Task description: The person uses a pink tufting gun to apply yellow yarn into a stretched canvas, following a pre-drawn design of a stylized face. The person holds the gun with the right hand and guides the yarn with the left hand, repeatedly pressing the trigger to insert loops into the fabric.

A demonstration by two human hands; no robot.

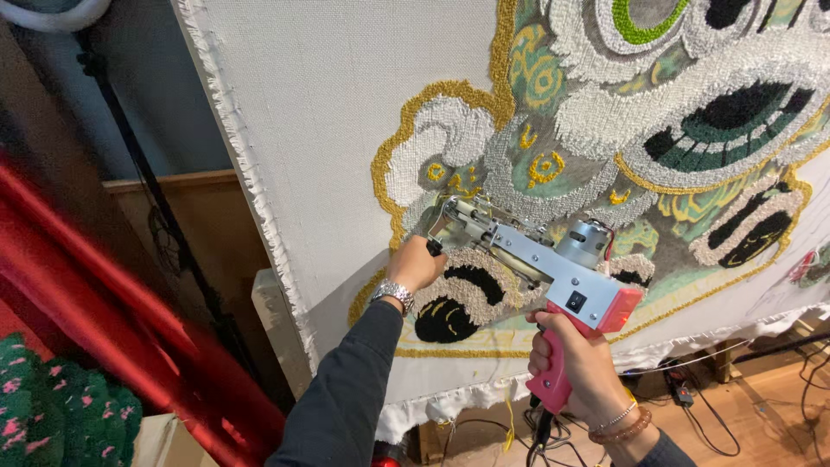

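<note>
Your right hand [581, 367] is clenched around the pink pistol handle of the tufting gun [540, 264], forefinger up near the trigger, while your left hand [417, 262] is closed on the small black front handle beside the gun's nose. The gun lies slanted, its metal body running up and to the left from the pink handle, its grey motor [584, 242] on top, and its needle end pressed against the stretched backing cloth [346, 112] near the lower left edge of the tufted area. That spot sits just below the white curl outlined in yellow loops [437, 143] and just above the black-and-cream patch [458, 303], close to the cloth's frayed left edge [251, 182]. You look to be midway through filling a section of the lion-head design [692, 121]: much of the pattern is already tufted, yet bare cloth shows along the left and bottom edges. For the next stroke, I judge you need steady pressure into the cloth with both hands, the nose kept square to the surface, and the gun led along the drawn line without drifting into the finished yellow border. Mind the power cord [540, 432] hanging from the handle base; it could snag your wrist.
</note>
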